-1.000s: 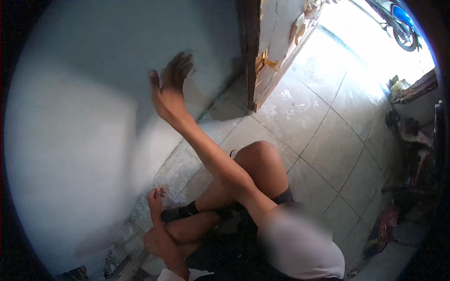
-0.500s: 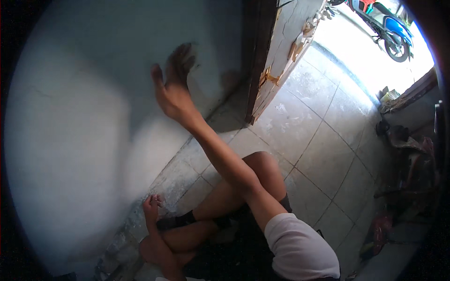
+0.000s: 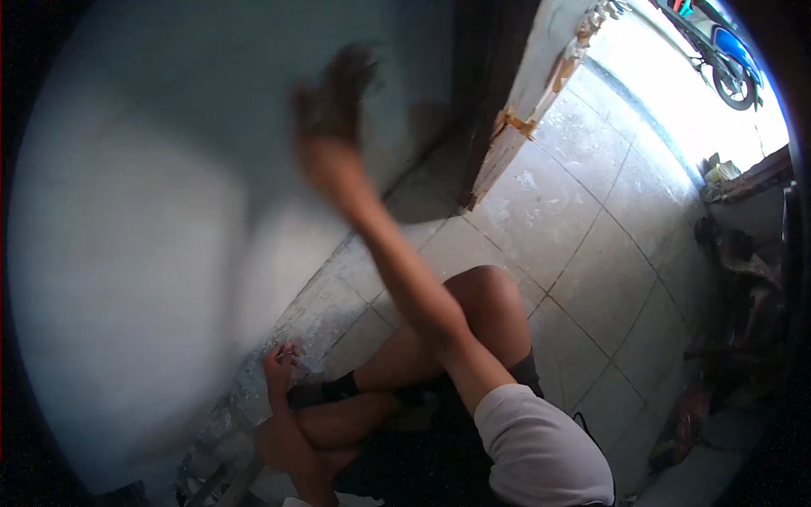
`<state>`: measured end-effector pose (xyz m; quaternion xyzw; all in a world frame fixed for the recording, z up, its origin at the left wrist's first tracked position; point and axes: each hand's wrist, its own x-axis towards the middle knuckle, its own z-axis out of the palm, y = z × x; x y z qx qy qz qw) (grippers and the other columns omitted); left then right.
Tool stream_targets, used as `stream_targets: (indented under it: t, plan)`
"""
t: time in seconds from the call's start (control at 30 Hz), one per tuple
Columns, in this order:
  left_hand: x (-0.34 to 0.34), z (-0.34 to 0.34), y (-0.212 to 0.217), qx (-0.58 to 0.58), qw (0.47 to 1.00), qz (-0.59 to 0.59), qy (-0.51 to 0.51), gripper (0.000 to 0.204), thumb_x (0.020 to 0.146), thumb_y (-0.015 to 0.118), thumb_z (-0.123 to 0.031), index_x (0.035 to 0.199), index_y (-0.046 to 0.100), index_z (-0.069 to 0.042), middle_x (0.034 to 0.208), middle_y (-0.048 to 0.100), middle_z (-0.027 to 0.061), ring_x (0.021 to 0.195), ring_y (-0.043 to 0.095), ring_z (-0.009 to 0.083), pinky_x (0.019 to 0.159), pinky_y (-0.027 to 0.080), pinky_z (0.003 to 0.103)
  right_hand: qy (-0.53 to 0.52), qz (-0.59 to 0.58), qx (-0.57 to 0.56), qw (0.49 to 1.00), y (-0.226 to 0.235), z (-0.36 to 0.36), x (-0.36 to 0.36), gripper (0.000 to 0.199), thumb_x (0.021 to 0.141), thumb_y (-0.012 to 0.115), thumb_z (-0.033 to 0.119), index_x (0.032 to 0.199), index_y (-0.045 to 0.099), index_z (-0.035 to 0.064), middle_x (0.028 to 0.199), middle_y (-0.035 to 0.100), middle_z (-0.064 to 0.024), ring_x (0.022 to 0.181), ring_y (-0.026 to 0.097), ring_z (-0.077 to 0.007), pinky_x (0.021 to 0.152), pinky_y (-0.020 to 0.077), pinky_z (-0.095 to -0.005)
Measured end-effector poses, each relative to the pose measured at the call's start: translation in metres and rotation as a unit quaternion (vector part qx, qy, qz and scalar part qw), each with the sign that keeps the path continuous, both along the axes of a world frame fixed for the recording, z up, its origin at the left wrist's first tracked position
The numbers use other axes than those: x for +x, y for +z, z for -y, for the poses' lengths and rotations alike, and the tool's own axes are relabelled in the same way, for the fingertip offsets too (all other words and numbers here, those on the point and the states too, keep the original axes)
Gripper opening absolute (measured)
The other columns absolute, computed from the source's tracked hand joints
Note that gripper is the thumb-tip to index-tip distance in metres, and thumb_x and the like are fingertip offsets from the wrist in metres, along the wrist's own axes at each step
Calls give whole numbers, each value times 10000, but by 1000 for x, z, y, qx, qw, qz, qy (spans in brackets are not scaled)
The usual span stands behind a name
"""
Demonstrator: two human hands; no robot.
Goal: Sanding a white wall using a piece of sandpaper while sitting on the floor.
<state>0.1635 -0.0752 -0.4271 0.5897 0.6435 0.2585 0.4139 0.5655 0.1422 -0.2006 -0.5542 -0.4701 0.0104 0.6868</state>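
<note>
My right hand (image 3: 334, 127) reaches up in front of the grey wall (image 3: 144, 245), its thumb apart from the other fingers. Motion smears the fingertips, so I cannot make out whether anything lies under them or whether they touch the wall. Low on the left, my left hand (image 3: 280, 363) is held with its fingers curled, close to the foot of the wall. Whatever those fingers hold, if anything, is too small to name. Below my right arm, my bent knee (image 3: 490, 300) stands over the floor.
Tiled floor (image 3: 583, 262) with pale smears runs to a bright doorway. A cracked white door frame edge (image 3: 515, 127) stands beyond my right hand. Outside is a blue motorbike (image 3: 733, 63). Dark clutter (image 3: 735, 313) lines the right side; wooden pieces (image 3: 224, 486) lie at lower left.
My right hand has moved up along the wall and is more blurred. The whole view has shifted slightly. My left hand keeps its curled pose near the wall's foot.
</note>
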Motion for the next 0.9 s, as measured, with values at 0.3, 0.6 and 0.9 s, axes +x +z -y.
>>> stream_targets:
  t: [0.3,0.6,0.9]
  plan:
    - [5,4,13,-9,999,-37,7,321,1023,594,-244,925,692,46,777,674,68,617,612,133,579,515,294,46,-48,-28,997,-2,8,22,793,1054,427,407,1547,67,-99,1617,8,-343,1505,-37,-499,1230,3,-523]
    - [5,2,13,16,997,-70,-42,261,1008,603,-188,977,717,45,800,699,67,647,616,110,612,515,281,-6,15,-44,999,-24,-3,-7,754,1071,389,393,1527,103,-135,1620,58,-333,1520,-5,-455,1239,36,-485]
    - [-3,3,4,-2,999,-39,-11,211,983,635,-155,987,726,35,797,706,66,646,615,102,614,512,277,35,36,-41,998,-31,23,-39,762,1058,420,359,1509,97,-164,1591,49,-385,1507,24,-493,1235,69,-526]
